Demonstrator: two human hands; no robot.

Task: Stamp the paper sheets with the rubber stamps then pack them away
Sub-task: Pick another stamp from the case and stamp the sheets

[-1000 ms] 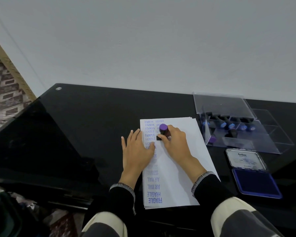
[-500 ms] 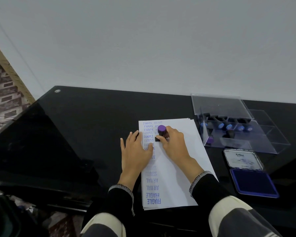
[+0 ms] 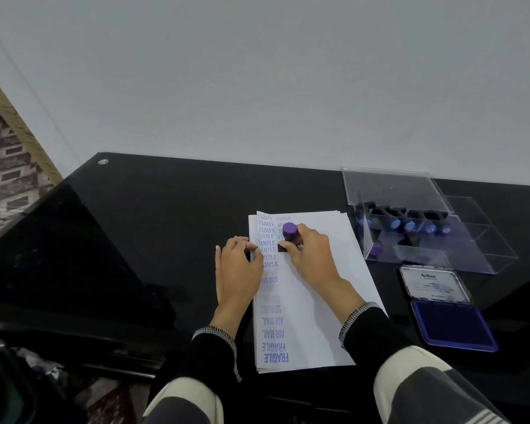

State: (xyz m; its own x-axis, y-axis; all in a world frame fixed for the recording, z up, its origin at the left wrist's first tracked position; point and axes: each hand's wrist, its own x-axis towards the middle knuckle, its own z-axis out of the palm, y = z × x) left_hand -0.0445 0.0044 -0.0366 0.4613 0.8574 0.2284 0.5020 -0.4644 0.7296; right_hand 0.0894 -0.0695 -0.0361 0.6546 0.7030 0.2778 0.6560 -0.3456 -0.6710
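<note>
Fingers: right hand [image 3: 311, 258] fingers curl round a rubber stamp [image 3: 288, 237], gripping its dark handle below the purple cap; left hand [image 3: 236, 270] fingers bend down at the left edge of the paper, fingertips on or at the sheet edge, holding nothing that can be made out
Stamp: tilted, black base touching the top sheet beside the column of blue prints
Paper: stack of white sheets [image 3: 325, 301] lies on the black glass table [image 3: 150, 224], between the two forearms; blue prints run down its left side, reading SAMPLE, AIR MAIL, FRAGILE among others
Stamp box: clear plastic box [image 3: 471, 240] sits to the right of the paper, near its far corner, with several more stamps [image 3: 395, 223] lying inside, blue and purple caps showing; its clear lid [image 3: 389, 188] rests against the far side
Ink pad: open blue ink pad [image 3: 453, 325] just nearer than the box, lid [image 3: 432, 284] folded back, apart from the paper
Sleeves: black cuffs with pale stitched edges on both wrists
</note>
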